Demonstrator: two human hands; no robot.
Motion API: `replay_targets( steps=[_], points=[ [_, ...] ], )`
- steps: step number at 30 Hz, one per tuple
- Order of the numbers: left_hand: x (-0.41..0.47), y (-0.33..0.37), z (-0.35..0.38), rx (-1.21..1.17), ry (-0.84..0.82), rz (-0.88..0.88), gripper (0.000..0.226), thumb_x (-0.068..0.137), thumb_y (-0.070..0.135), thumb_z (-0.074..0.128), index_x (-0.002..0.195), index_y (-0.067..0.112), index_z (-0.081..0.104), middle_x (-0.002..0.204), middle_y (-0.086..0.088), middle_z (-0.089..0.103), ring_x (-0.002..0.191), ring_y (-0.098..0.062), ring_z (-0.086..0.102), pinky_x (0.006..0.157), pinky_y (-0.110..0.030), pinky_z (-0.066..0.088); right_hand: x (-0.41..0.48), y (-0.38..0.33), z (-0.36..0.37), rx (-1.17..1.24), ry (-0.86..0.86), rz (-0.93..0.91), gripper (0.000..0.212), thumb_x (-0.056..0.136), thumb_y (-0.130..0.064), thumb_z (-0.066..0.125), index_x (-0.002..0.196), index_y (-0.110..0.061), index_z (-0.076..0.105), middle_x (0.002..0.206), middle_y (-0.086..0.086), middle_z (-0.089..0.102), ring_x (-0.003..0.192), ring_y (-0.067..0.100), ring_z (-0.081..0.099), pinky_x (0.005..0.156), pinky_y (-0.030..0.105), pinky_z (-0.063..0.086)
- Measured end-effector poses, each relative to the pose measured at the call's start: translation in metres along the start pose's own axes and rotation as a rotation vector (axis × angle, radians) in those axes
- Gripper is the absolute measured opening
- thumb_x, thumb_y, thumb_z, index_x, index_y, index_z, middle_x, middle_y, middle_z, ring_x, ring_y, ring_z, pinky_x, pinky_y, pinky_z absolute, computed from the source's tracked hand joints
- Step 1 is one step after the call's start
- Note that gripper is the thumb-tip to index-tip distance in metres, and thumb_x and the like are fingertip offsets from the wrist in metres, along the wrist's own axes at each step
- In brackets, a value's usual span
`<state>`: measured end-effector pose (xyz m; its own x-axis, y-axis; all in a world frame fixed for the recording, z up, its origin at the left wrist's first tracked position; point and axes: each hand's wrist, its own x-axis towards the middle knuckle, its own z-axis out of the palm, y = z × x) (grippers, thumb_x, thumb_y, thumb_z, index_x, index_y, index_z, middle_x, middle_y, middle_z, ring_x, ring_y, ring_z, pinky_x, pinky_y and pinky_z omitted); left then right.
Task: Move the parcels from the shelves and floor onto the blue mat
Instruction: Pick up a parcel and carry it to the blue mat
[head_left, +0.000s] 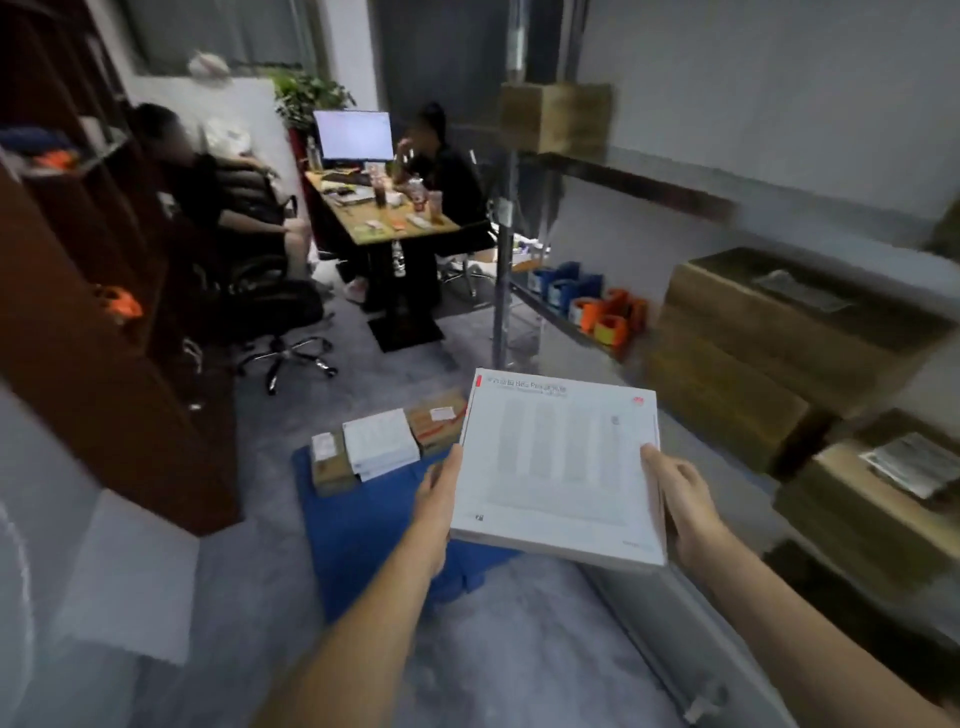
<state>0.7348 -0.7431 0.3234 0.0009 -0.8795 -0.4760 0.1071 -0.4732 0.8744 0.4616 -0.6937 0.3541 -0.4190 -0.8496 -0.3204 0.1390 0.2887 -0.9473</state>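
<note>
While left hand (439, 499) and right hand (680, 499) each clasp a side edge of the flat white box (558, 462), held over the blue mat (353, 530) toward its 3 o'clock side, it looks light, stiff and smooth-faced (side-edge grip suits; could slip).

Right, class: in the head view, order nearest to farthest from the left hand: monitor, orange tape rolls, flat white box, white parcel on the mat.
1. Flat white box, in the left hand.
2. White parcel, on blue mat.
3. Orange tape rolls, right shelf.
4. Monitor, far desk.
</note>
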Motion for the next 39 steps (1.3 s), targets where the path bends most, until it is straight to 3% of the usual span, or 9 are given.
replay_targets(
  steps=[6,12,20,24,27,30,34,37,39],
  points=[
    [0.063,0.006,-0.064,-0.102,0.172,0.060,0.051,0.077,0.078,0.049,0.118,0.048,0.044,0.102,0.010,0.072,0.096,-0.015,0.069,0.072,-0.035,0.054,0.082,-0.001,0.104,-0.098,-0.204,0.028,0.014,0.084,-0.032,0.067,0.096,-0.025,0.068,0.098,0.006,0.073,0.089,0.029,0.069,0.082,0.047,0.056],
    [0.149,0.040,-0.095,0.078,0.386,0.048,0.032,0.089,0.068,0.039,0.095,0.037,0.048,0.091,0.004,0.069,0.079,-0.010,0.068,0.055,-0.023,0.046,0.178,-0.008,0.190,-0.126,-0.334,0.085,0.024,0.087,-0.029,0.067,0.111,-0.023,0.069,0.098,0.003,0.075,0.091,0.030,0.070,0.086,0.048,0.055],
    [0.258,0.083,-0.147,0.107,0.440,0.095,0.043,0.099,0.050,0.040,0.110,0.012,0.056,0.105,-0.007,0.068,0.092,-0.017,0.066,0.067,-0.021,0.048,0.278,-0.013,0.314,-0.170,-0.520,0.140,0.031,0.093,-0.028,0.060,0.123,-0.027,0.063,0.117,0.000,0.069,0.105,0.025,0.065,0.096,0.048,0.050],
    [0.309,0.088,-0.183,0.102,0.498,0.067,0.020,0.098,0.048,0.042,0.097,0.031,0.053,0.102,0.004,0.063,0.089,-0.006,0.062,0.065,-0.017,0.045,0.315,-0.009,0.376,-0.217,-0.587,0.146,0.047,0.095,-0.016,0.056,0.136,-0.038,0.050,0.126,-0.009,0.062,0.112,0.020,0.061,0.100,0.046,0.048],
    [0.363,0.084,-0.216,0.143,0.467,0.001,0.027,0.098,0.046,0.044,0.101,0.024,0.059,0.100,0.001,0.066,0.089,-0.013,0.063,0.068,-0.024,0.045,0.347,-0.001,0.426,-0.326,-0.556,0.117,0.057,0.094,-0.007,0.050,0.139,-0.042,0.044,0.126,-0.011,0.059,0.111,0.018,0.058,0.099,0.042,0.049],
    [0.432,0.090,-0.245,0.174,0.391,-0.073,0.024,0.101,0.036,0.042,0.113,0.021,0.056,0.112,0.001,0.060,0.094,-0.015,0.056,0.081,-0.029,0.044,0.381,0.013,0.472,-0.384,-0.493,0.127,0.047,0.095,-0.005,0.051,0.137,-0.026,0.050,0.131,0.004,0.058,0.116,0.028,0.057,0.101,0.050,0.046],
    [0.529,0.107,-0.272,0.162,0.278,-0.087,0.021,0.100,0.014,0.046,0.098,0.014,0.066,0.099,-0.008,0.061,0.085,-0.015,0.058,0.071,-0.014,0.042,0.423,0.034,0.517,-0.393,-0.240,0.167,0.044,0.095,-0.006,0.053,0.136,-0.021,0.053,0.127,0.007,0.059,0.112,0.028,0.057,0.090,0.045,0.051],
    [0.593,0.115,-0.278,0.185,0.137,-0.057,0.034,0.099,0.010,0.046,0.131,0.007,0.058,0.125,-0.008,0.059,0.111,-0.017,0.056,0.085,-0.012,0.038,0.460,0.050,0.534,-0.416,-0.103,0.180,0.042,0.096,-0.006,0.053,0.137,-0.015,0.050,0.127,0.010,0.057,0.103,0.026,0.059,0.073,0.032,0.053],
    [0.628,0.112,-0.273,0.194,0.070,-0.090,0.038,0.100,0.014,0.047,0.137,0.013,0.053,0.127,-0.003,0.056,0.105,-0.008,0.054,0.081,-0.008,0.039,0.490,0.061,0.535,-0.439,-0.036,0.188,0.043,0.095,-0.008,0.055,0.138,-0.013,0.050,0.130,0.014,0.057,0.107,0.032,0.060,0.081,0.043,0.056]
  ],
)
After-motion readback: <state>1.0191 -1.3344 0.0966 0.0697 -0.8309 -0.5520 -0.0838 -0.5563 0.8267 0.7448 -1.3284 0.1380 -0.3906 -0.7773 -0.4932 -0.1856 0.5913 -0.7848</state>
